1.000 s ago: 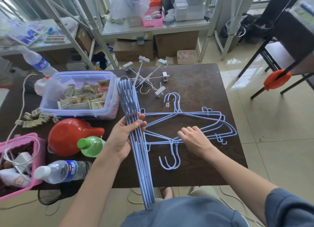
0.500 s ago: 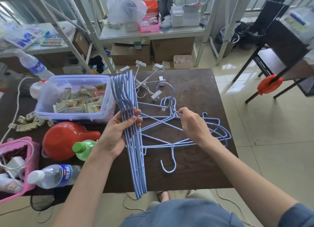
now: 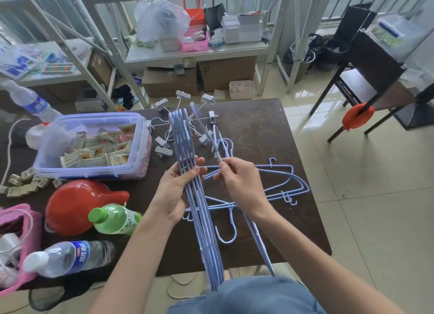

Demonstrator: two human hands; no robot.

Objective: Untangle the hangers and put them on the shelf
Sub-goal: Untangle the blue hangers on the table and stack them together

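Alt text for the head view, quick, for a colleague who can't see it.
Left hand grips a bundle of blue hangers upright over a dark table; right hand pinches one more hanger, lifted from the tangled pile. Shelf stands behind.

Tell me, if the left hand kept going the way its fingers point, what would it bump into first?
Probably the right hand. The left hand, gripping the hanger bundle, points its fingers rightward across the bundle toward it, though depth is unclear.

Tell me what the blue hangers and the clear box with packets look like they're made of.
Thin light-blue hangers: probably plastic-coated wire, judging by slim rods and a smooth matte surface. Clear lidless storage box: transparent plastic with a bluish rim; the packets show through its walls.
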